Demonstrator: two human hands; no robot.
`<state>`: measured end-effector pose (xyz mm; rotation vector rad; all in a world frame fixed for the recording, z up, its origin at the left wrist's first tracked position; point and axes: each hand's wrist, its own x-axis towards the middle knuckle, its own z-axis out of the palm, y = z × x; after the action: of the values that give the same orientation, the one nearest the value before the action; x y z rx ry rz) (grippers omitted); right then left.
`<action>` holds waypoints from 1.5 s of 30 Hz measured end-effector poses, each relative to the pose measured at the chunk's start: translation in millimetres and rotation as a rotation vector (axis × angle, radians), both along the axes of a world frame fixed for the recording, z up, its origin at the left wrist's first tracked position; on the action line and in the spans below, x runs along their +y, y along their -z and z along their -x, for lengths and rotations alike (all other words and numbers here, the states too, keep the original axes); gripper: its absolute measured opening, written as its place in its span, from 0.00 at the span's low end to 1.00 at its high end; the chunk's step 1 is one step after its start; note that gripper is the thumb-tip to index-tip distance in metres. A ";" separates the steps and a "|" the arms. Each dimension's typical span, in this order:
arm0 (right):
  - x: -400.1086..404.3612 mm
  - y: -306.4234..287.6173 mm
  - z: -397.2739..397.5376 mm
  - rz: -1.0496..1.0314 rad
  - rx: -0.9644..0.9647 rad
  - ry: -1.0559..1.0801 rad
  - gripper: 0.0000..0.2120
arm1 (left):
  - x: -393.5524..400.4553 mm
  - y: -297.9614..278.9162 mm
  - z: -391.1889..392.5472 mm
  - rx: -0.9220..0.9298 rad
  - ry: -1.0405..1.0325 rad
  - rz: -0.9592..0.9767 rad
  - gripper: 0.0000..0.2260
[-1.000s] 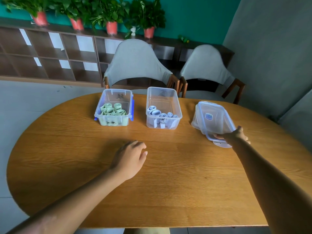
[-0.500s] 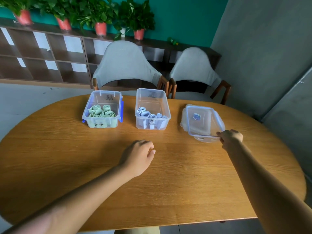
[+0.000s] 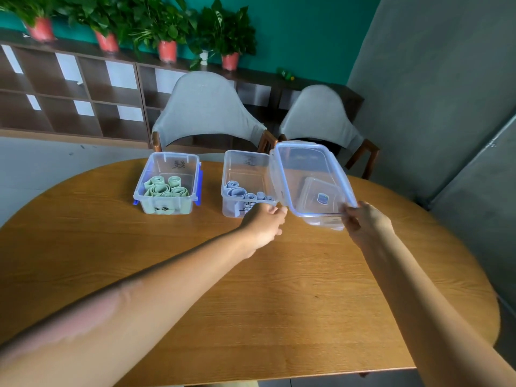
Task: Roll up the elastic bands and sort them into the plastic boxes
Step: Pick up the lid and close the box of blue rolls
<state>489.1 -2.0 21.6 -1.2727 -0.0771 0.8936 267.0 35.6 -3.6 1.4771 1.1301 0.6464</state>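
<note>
Two hands on one clear lid

Both hands meet at the clear lid (image 3: 310, 174), which is lifted and tilted above the table (image 3: 279, 289). The right hand (image 3: 365, 224) pinches its near right corner between thumb and fingers. The left hand (image 3: 265, 222), fingers curled, has its fingertips at the lid's near left corner; whether they actually grip it is unclear. Through the lid a second lid (image 3: 321, 195) shows lying beneath. Just left of the lid stands the clear box (image 3: 245, 169) holding blue rolled bands (image 3: 240, 192). Farther left of the lid sits the blue-latched box (image 3: 167, 166) with green rolled bands (image 3: 164, 187).
</note>
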 end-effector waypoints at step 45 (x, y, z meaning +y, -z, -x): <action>89.9 46.3 102.6 0.153 -0.536 -0.353 0.28 | 111.3 34.1 72.4 0.058 -0.349 0.013 0.16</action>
<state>386.5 87.9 -24.7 -1.6474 -0.6851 0.8425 194.7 146.9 -37.7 1.3041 1.4514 0.8374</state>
